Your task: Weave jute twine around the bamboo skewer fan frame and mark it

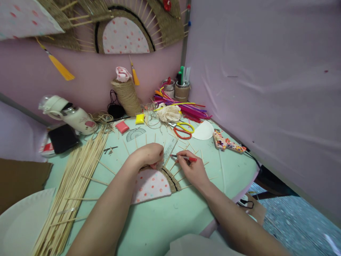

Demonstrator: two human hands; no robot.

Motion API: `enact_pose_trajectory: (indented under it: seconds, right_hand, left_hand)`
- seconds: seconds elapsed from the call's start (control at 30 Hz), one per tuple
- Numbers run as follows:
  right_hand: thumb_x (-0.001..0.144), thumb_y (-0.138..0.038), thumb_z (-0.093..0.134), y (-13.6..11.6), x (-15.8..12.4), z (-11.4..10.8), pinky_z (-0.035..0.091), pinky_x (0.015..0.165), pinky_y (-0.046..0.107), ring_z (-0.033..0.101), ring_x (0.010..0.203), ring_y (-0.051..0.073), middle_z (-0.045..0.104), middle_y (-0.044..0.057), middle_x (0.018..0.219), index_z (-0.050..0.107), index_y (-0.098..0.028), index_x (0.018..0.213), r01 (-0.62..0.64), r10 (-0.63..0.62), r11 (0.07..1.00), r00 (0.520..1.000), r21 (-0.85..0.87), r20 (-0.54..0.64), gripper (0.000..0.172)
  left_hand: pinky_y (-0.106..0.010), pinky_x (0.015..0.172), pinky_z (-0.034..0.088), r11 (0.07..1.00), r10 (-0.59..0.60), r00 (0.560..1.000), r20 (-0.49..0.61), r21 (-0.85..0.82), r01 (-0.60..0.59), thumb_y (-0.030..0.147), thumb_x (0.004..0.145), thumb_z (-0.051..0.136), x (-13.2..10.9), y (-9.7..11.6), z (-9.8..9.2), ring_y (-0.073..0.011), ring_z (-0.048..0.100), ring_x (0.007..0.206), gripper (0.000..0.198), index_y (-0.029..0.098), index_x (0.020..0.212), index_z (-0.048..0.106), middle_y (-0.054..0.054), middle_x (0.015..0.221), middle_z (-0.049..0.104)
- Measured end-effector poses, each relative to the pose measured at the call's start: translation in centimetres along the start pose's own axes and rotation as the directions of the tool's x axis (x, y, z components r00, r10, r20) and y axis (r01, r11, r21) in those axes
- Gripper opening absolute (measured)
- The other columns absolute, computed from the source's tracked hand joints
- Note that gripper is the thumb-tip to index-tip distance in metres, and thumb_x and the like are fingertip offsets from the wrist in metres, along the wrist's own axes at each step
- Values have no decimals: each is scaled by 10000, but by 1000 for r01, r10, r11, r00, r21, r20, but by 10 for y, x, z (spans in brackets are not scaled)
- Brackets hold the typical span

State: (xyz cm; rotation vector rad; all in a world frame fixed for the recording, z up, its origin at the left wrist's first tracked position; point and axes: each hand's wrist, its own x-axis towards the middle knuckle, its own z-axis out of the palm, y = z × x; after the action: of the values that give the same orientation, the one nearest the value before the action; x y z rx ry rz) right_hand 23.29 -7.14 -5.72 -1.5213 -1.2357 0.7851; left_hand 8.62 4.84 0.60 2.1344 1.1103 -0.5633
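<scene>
A half-round piece (153, 185) with spotted cloth and a twine-and-black border lies on the green table, thin sticks fanning out from its curved edge. My left hand (152, 155) is closed on a clear ruler (170, 145) at the top of the border; its fingertips are partly hidden. To its right, my right hand (192, 170) grips a red pen (190, 159), whose tip points left toward the ruler. Several sticks (177, 170) run out under and beside my right hand. A clear protractor (135, 134) lies behind my left hand.
Long sticks (77, 170) and a white plate (23, 224) occupy the left. A bottle (77, 117), twine spool (128, 96), pen cup (182, 90) and pipe cleaners (194, 110) stand or lie behind. Scissors (183, 130) and a patterned glue gun (227, 143) lie at the right.
</scene>
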Motion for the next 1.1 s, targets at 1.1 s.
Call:
enact_pose_trajectory:
  seconds: [1.1]
  right_hand:
    - [848, -318, 505, 1, -1, 1, 495, 682, 280, 664, 724, 177, 704, 32, 769, 612, -201, 886, -14, 14, 1000, 1000, 11, -9, 164]
  left_hand:
    - [-226, 478, 439, 1000, -17, 1000, 13, -20, 17, 158, 658, 471, 1, -2, 1, -177, 655, 555, 196, 154, 811, 595, -81, 728, 687]
